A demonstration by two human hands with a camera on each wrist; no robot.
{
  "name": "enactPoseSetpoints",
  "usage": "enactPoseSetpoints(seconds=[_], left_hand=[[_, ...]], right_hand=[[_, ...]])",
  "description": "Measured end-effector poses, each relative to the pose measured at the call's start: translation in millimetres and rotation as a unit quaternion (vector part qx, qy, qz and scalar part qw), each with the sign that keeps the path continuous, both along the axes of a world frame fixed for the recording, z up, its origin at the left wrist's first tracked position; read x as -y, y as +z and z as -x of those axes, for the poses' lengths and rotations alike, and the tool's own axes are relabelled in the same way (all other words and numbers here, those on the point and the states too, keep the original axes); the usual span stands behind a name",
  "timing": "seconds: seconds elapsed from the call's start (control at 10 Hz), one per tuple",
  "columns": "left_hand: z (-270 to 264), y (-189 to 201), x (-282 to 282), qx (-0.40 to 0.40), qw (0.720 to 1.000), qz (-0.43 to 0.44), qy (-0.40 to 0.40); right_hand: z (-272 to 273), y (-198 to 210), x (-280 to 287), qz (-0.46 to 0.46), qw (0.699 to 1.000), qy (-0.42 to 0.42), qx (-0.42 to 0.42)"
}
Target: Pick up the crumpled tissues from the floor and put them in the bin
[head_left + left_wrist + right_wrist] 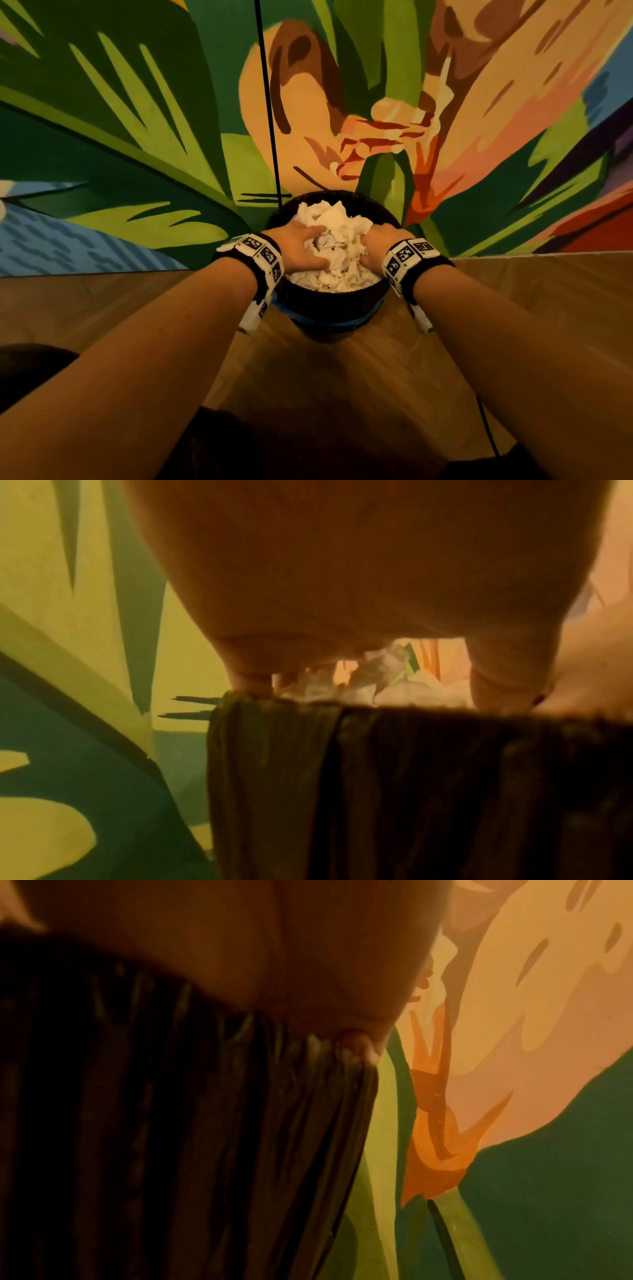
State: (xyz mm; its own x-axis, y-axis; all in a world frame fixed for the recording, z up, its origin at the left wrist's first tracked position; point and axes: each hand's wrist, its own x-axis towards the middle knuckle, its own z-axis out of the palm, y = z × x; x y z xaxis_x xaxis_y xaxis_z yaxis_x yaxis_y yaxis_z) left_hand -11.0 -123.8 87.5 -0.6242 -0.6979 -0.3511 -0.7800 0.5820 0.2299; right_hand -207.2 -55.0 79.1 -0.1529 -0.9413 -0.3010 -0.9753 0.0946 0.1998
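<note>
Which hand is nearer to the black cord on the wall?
Left. The left hand rests on the tissues at the bin's left side, just below the cord; the right hand is at the bin's far side.

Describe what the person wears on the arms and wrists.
Both forearms are bare, with no sleeves. Each wrist carries a dark band holding white blocks printed with black square-pattern markers. A white piece hangs under each band. No gloves or rings show.

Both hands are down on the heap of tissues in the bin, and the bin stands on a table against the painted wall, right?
Not a table: the head view shows the bin standing on the wooden floor. The rest holds: the left hand and right hand are on the tissues, against the painted wall.
</note>
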Motion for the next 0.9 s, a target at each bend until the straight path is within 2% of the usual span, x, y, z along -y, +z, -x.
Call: enactPoseSetpoints(seconds=[0.3,0.4,0.5,0.7,0.8,0.9], left_hand=[[8,-11,1,0.092,0.995,0.033,-0.007],[10,-13,0,0.085,0.996,0.036,-0.007],[8,-9,2,0.06,0.998,0.007,0.008],[-1,28,11,-0.027,0.999,0.0,0.033],[-5,46,16,-0.081,0.995,-0.018,0.053],[-2,62,21,-0.166,0.982,0.015,0.084]], right_hand=[[4,-18,5,-0.01,1.0,0.002,0.001],[5,-17,5,-0.014,1.0,-0.005,0.008],[7,-8,3,-0.008,0.999,-0.024,0.047],[23,25,-3,0.052,0.987,-0.049,0.146],[37,41,-7,0.081,0.976,-0.06,0.191],[53,52,-11,0.13,0.958,-0.071,0.245]])
